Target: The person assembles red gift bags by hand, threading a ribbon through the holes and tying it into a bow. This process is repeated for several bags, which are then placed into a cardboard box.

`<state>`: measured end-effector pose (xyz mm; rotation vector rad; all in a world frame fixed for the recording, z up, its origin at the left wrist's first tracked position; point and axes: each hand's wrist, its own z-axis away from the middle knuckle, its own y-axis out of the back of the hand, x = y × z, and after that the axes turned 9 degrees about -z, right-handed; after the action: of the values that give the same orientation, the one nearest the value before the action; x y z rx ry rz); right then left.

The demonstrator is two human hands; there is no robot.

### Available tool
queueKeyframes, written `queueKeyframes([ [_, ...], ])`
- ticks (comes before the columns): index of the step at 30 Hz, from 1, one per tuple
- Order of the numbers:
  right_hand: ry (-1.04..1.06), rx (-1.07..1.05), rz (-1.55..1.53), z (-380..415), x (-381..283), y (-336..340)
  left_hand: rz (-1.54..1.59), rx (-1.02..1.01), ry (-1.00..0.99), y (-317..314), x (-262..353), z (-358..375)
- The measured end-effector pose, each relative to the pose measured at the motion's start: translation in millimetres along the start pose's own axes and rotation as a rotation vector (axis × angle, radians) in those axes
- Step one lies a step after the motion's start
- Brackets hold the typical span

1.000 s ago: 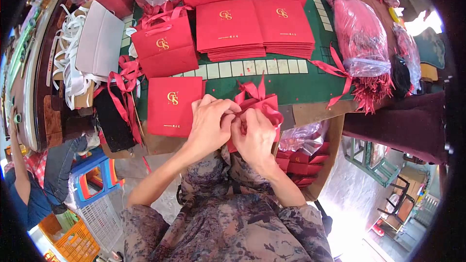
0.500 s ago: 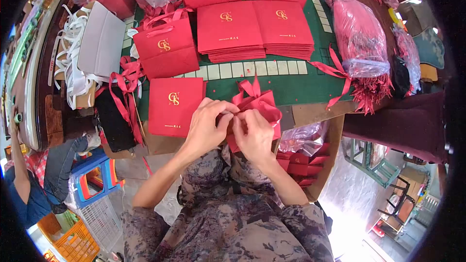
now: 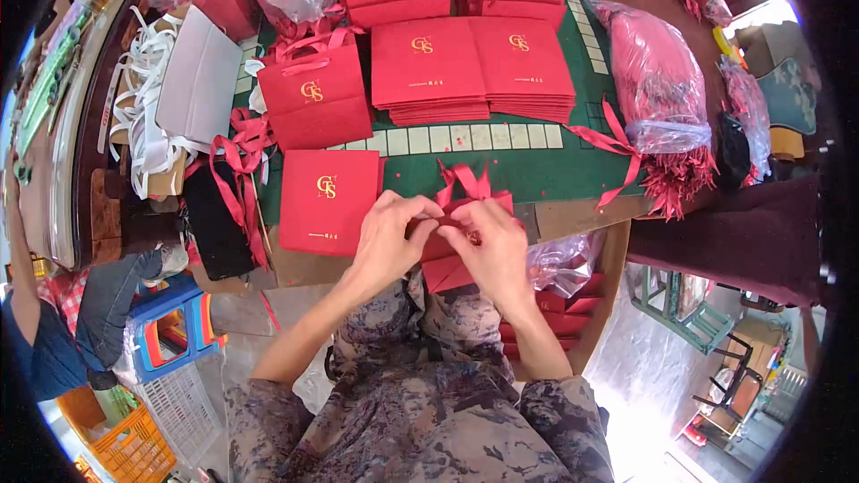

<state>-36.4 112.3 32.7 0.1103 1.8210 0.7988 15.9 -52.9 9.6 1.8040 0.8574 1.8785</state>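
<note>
While both my hands sit at frame centre, they share one job: left hand (image 3: 386, 237) and right hand (image 3: 494, 246) are each pinched narrow on the red ribbon (image 3: 463, 181) of a small red paper bag (image 3: 447, 259). Fingertips nearly touch. Ribbon ends stick up just above my knuckles. Bag is at the near table edge, partly hidden under my hands, hanging over my lap.

Just left of my left hand: one flat red bag with gold logo (image 3: 328, 200), lying on the table (image 3: 537, 161), touching my fingers or close to it, can't tell which. Lower right, under the table edge: carton of folded red bags (image 3: 559, 304).

Further up: standing bag with ribbon handles (image 3: 313, 98), then two flat stacks of bags (image 3: 470, 67) side by side at upper centre. Right of those, a plastic sack of red ribbons (image 3: 658, 80). Upper left: white ribbon pile (image 3: 143, 98) and loose red ribbons (image 3: 237, 156).

Far left edge: another person's arm (image 3: 22, 304).
</note>
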Motion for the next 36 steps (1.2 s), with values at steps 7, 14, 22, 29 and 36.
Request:
queueKeyframes([
  [7,0.067,-0.393,0.012,-29.6,25.8,21.4,-0.111,0.048,-0.116,-7.9,8.9,10.0],
  [14,-0.126,-0.684,-0.371,-51.8,51.3,19.8,-0.305,0.261,-0.384,-16.7,7.2,16.1],
  [22,-0.344,-0.408,-0.531,-39.4,63.6,-2.3,-0.082,0.219,-0.203,-16.2,5.3,5.8],
  [29,-0.383,-0.311,-0.698,-52.5,68.1,1.7,-0.119,0.119,0.064,-20.3,4.8,-4.2],
  [36,-0.123,0.057,-0.177,-54.4,72.3,37.8,-0.177,0.179,-0.006,-31.8,-1.3,-7.0],
])
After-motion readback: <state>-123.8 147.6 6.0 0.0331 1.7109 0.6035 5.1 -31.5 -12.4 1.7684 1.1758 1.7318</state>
